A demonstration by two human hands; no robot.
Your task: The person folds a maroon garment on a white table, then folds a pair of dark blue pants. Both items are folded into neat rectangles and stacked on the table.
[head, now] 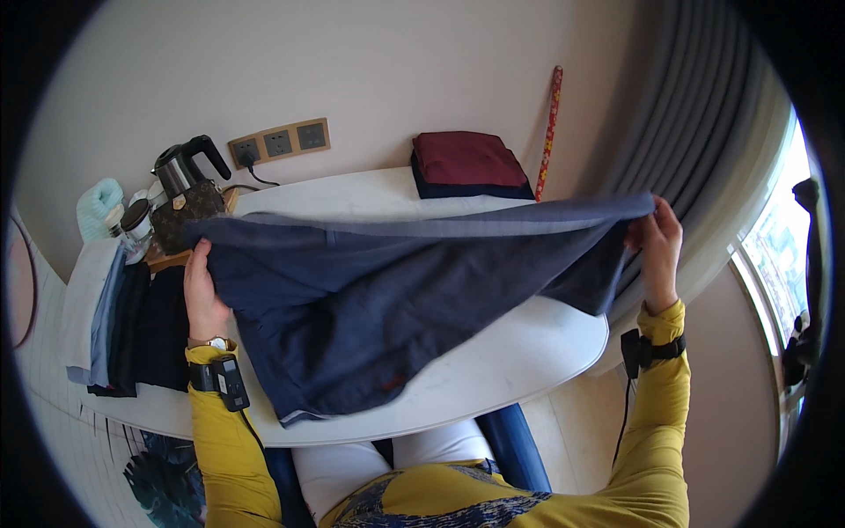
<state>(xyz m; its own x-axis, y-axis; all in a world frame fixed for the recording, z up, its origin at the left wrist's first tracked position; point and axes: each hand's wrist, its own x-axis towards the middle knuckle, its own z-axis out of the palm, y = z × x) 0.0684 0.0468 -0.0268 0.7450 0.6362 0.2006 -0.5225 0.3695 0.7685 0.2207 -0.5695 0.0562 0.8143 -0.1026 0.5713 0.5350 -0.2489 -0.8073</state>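
A dark navy cloth garment [396, 290] is stretched above the white table [515, 356], its long upper edge running between both hands. My left hand [206, 290] grips its left upper corner, thumb on top. At the far upper right corner, my right hand [657, 237] pinches the cloth. The lower part hangs in loose folds towards the front edge of the table, and a dark flap droops below my right hand. Which kind of garment it is, I cannot tell for certain.
Folded clothes [125, 323] lie at the left. Behind them are a patterned brown bag [188, 214], a jar [136, 221] and an electric kettle [185, 168]. A maroon folded cloth [465, 158] lies on a dark one at the back. A red flowered stick [550, 132] leans on the wall.
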